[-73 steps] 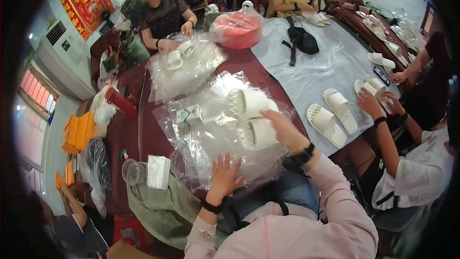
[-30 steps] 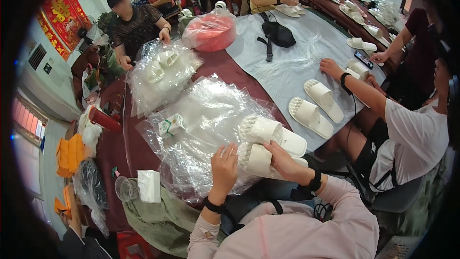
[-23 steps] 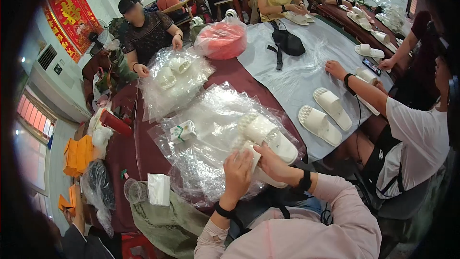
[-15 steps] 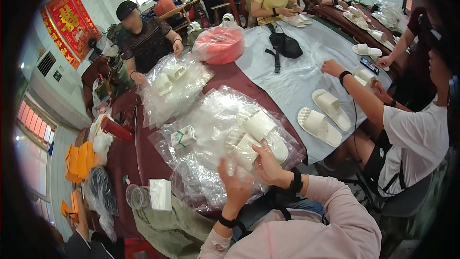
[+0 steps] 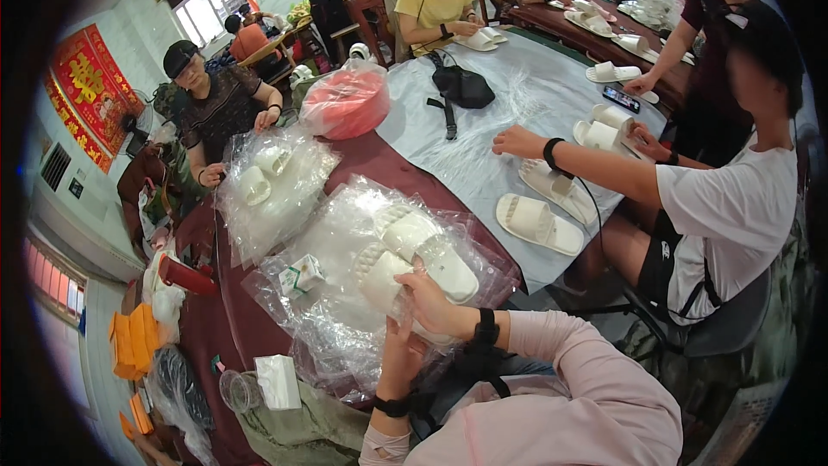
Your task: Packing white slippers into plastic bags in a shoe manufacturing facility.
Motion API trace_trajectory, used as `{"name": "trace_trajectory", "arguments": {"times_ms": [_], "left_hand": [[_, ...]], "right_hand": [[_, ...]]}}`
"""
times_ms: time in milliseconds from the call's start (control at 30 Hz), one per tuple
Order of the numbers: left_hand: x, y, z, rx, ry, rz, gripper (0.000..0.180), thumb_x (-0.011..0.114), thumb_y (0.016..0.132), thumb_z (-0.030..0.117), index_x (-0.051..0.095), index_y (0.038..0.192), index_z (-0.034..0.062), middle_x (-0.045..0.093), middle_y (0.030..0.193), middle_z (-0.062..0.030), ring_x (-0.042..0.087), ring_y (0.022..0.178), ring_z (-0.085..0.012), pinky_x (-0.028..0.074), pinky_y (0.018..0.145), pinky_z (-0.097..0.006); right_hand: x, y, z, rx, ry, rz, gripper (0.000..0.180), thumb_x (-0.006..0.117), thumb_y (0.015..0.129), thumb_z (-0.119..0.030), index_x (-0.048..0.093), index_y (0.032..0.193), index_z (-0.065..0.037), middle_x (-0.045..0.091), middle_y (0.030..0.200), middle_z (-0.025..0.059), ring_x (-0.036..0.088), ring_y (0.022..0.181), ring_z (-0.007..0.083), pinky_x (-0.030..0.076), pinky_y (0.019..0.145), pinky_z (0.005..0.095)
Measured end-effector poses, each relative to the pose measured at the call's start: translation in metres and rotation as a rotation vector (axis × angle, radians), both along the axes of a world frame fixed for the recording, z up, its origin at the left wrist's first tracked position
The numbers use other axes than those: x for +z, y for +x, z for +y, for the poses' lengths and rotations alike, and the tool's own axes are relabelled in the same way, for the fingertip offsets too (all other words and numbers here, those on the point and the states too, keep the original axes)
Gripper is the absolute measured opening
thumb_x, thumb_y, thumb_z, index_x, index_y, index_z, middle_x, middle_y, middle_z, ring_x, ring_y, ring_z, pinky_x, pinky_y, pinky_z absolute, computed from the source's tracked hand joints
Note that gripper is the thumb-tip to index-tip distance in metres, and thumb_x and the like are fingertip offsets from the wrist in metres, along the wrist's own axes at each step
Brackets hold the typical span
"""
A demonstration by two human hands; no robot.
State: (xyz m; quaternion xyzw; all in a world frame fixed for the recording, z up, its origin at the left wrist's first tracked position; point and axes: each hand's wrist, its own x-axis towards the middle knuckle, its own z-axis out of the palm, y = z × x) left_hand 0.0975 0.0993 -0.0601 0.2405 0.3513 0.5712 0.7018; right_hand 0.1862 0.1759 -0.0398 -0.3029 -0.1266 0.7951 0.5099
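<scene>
A pair of white slippers lies on a heap of clear plastic bags point(image 5: 345, 341) in front of me: one near slipper point(image 5: 384, 283) and one far slipper point(image 5: 442, 261). My right hand point(image 5: 431, 300) is bent in a pinch over the near slipper's heel end, partly covering it. What its fingers hold, perhaps clear film, is not plain. Just below, my left hand point(image 5: 402, 361) reaches up until its fingertips meet the right hand. Those fingers are partly hidden and slightly blurred. Both wrists wear black bands.
A small white-and-green box point(image 5: 301, 277) sits on the bags. Across the table a person point(image 5: 220, 99) handles more bagged slippers point(image 5: 263, 174). To the right, a person in a white shirt point(image 5: 724, 198) works beside loose slippers point(image 5: 539, 224). Bagged red material point(image 5: 347, 102) and a black pouch point(image 5: 461, 86) lie farther back.
My hands, apart half a second ago with the left fingers spread, have come together at the near slipper's heel. The whole view has shifted a little.
</scene>
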Motion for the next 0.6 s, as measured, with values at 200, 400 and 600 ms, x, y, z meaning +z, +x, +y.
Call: {"name": "trace_trajectory", "arguments": {"times_ms": [200,400,600], "left_hand": [[-0.009,-0.003,0.013,0.024,-0.129,-0.079,0.038,0.055,0.091,0.014,0.042,0.126,0.0104,0.056,0.112,-0.0084,0.059,0.099,-0.0219,0.052,0.081,-0.033],[-0.075,-0.038,0.015,0.188,-0.234,0.008,0.038,0.052,0.088,0.004,0.042,0.125,0.0091,0.057,0.110,-0.0083,0.059,0.096,-0.0212,0.051,0.080,-0.035],[-0.072,-0.022,0.013,0.311,-0.136,0.048,0.038,0.052,0.088,0.003,0.042,0.124,0.0105,0.057,0.108,-0.0057,0.060,0.092,-0.0189,0.053,0.073,-0.031]], "right_hand": [[-0.035,0.039,0.022,0.482,0.572,-0.322,0.051,0.056,0.088,-0.018,0.042,0.134,-0.003,0.053,0.115,0.0089,0.055,0.100,0.0134,0.046,0.083,0.0258],[-0.009,0.137,0.020,-0.116,0.392,-0.980,0.029,0.062,0.084,-0.021,0.062,0.105,-0.001,0.063,0.086,0.0072,0.059,0.078,0.0173,0.047,0.069,0.0295],[-0.065,0.243,0.063,-0.810,-0.161,-1.208,0.066,0.059,0.085,-0.015,0.026,0.142,-0.009,0.046,0.122,0.0170,0.043,0.117,0.0259,0.039,0.094,0.0359]]}}
